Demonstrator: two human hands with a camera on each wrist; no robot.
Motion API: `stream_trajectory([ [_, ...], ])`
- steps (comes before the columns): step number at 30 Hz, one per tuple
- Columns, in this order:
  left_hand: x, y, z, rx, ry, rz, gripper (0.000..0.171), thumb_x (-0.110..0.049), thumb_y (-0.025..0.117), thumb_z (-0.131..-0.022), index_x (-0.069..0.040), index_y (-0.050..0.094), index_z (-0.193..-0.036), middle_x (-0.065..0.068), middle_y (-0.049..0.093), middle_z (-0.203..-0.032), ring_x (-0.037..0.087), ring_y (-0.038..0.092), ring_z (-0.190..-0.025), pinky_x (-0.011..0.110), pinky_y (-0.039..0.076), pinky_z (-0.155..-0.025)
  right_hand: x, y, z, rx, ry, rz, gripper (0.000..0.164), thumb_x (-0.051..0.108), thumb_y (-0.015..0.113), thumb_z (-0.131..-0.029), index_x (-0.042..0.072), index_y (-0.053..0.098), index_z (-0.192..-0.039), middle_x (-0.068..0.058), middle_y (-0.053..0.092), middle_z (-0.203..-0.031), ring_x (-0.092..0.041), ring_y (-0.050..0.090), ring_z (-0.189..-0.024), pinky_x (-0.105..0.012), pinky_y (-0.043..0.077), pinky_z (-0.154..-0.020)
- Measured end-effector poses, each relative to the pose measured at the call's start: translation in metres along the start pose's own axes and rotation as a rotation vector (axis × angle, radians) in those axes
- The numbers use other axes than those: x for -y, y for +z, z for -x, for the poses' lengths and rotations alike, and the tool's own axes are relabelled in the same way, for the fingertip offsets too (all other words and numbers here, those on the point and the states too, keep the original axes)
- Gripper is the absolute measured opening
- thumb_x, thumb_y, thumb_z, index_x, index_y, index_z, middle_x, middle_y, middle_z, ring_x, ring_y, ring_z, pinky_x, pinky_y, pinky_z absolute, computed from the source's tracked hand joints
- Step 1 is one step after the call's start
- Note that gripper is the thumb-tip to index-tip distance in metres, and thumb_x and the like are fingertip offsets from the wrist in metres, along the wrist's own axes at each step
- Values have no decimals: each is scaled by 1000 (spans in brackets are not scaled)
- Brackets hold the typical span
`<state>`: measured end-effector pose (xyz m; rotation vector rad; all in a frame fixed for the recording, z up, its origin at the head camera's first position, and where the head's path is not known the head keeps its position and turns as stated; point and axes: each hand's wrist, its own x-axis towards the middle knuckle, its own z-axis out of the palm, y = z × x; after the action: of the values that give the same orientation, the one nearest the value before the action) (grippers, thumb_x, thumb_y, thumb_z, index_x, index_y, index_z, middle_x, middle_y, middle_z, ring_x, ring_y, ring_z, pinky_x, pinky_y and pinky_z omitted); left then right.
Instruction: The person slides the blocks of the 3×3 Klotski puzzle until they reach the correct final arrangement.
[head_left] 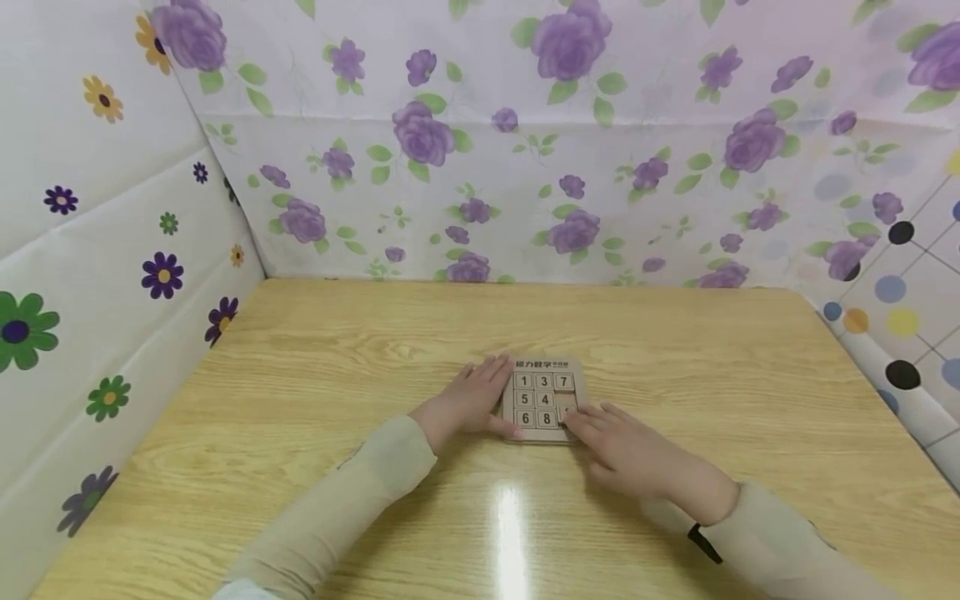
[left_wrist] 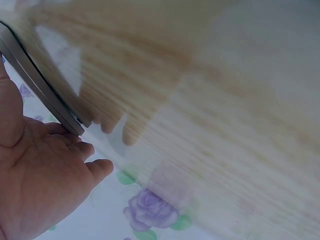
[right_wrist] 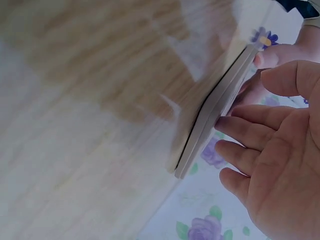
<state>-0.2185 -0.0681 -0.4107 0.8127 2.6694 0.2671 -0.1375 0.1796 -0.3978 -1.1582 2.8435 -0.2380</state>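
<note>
A square number sliding puzzle (head_left: 545, 408) lies flat on the wooden table, with 1, 3, 7 in its top row and 5, 4 below. The lower row shows 6, 8 and a tile (head_left: 567, 412) partly covered by a fingertip. Bare board shows above that tile, and a dark sliver below it. My left hand (head_left: 472, 400) holds the puzzle's left side, thumb by the near corner and fingers along the edge. With extended fingers, my right hand (head_left: 630, 450) touches the covered tile. Both wrist views show the puzzle's edge (left_wrist: 42, 82) (right_wrist: 215, 112) side-on.
The wooden table (head_left: 337, 333) extends around the puzzle, with a bright reflection in front. A purple-flowered cloth (head_left: 480, 167) stands behind it. Patterned coverings (head_left: 112, 250) (head_left: 900, 333) rise at the left and right edges. A black band (head_left: 703, 543) shows at my right sleeve.
</note>
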Motion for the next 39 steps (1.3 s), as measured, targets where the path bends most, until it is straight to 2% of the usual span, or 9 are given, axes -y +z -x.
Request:
stream_trajectory([
  [11,0,0,1,-13,2,7,113,-64,65,-75,-5,8,-153,10,2,-160,27,5,-148,48,8,-120,-7,0,-13,26,58,-13,54,16,54,-89,-7,44,-137,-22,47,-141,-42,39,-133,-57,26,-112],
  [14,0,0,1,-18,5,4,113,-64,65,-76,-5,9,-153,11,4,-160,28,6,-148,48,9,-120,-3,1,-14,36,46,-8,56,16,54,-89,-6,43,-138,-22,45,-143,-41,37,-135,-57,25,-113],
  [22,-2,-1,1,-16,5,-5,112,-64,65,-76,-5,9,-153,11,4,-160,28,6,-148,48,9,-120,13,3,-17,58,-58,27,58,17,54,-87,-4,42,-140,-18,43,-146,-37,36,-137,-54,26,-114],
  [39,-2,-1,2,-25,7,0,113,-65,65,-75,-4,9,-153,11,4,-160,28,6,-148,48,9,-120,13,2,-15,49,-54,33,56,16,55,-88,-4,43,-139,-18,44,-145,-38,36,-136,-54,26,-113],
])
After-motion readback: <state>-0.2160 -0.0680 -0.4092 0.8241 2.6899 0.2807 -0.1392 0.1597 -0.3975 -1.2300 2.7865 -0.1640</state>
